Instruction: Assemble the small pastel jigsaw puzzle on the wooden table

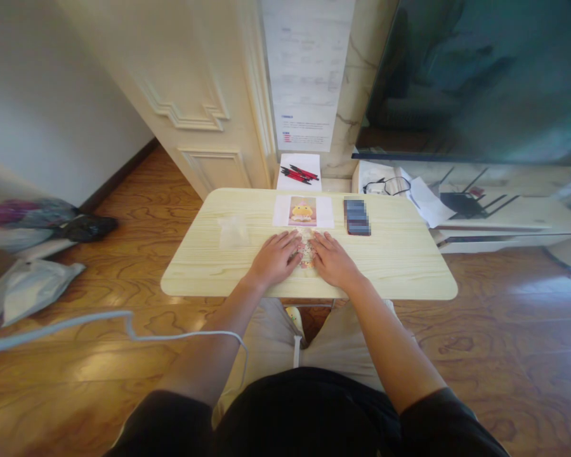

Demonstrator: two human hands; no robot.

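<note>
My left hand lies flat on the pale wood-grain table, fingers stretched out and pointing inward. Opposite it, my right hand also rests palm down with its fingers spread. Between them is a patch of small mottled, light-coloured pieces, too small to make out singly. The fingertips of both hands touch its sides and cover part of it. Just beyond lies a printed picture of a yellow figure on white paper. A clear plastic bag is left of my left hand.
A phone lies at the table's back right. Several red and black pens sit on white paper behind the table. A large screen hangs at the right above a white cabinet. A white cable crosses my left forearm.
</note>
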